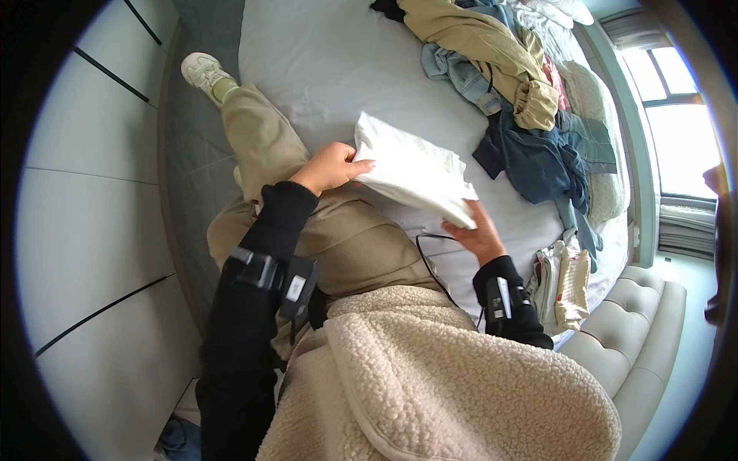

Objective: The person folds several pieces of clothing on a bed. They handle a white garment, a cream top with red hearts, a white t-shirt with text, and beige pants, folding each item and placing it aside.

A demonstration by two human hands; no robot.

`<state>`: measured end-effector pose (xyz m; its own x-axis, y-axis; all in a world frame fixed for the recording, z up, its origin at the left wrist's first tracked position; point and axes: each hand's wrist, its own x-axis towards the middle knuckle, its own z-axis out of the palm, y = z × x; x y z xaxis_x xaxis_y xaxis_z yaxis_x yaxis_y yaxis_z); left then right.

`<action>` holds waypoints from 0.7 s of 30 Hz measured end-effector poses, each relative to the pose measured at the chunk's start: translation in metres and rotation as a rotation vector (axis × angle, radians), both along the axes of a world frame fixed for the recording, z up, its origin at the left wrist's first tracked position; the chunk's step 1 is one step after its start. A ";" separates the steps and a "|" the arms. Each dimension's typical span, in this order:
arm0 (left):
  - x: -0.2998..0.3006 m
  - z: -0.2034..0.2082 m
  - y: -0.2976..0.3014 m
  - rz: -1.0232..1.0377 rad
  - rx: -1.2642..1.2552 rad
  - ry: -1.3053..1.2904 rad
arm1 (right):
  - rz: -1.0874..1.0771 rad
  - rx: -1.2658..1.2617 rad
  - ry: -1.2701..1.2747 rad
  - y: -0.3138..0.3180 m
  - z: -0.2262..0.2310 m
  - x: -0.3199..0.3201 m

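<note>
A white folded garment (pixel 411 165) is held between both my hands, above my lap and the edge of the bed. My left hand (pixel 332 167) grips its left end, with the thumb on top and the fingers underneath, partly hidden. At the opposite end, my right hand (pixel 478 233) is closed on the right corner, slightly blurred. The cloth lies in a flat, long shape with several layers showing at its right edge. What kind of garment it is cannot be made out.
Grey sheeting covers the bed (pixel 330 61). A heap of loose clothes, with khaki trousers (pixel 477 46) and a dark blue garment (pixel 534 157), lies at the far right. Folded clothes (pixel 561 284) sit near the padded headboard (pixel 626 315). A black cable (pixel 421 250) runs by my right forearm. White cabinets (pixel 92 215) stand left.
</note>
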<state>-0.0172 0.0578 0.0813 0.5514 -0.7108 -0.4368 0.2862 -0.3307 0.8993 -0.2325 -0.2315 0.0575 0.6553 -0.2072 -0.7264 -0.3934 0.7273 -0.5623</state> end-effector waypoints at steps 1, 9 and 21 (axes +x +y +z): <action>-0.008 0.011 0.001 -0.009 -0.111 0.090 | -0.067 0.041 -0.108 -0.011 0.014 -0.002; -0.074 0.031 -0.024 0.026 -0.530 0.917 | -0.029 0.282 -0.480 -0.068 0.079 0.031; -0.032 -0.004 -0.022 0.616 -0.199 0.142 | 0.164 -0.940 0.040 -0.028 -0.012 0.085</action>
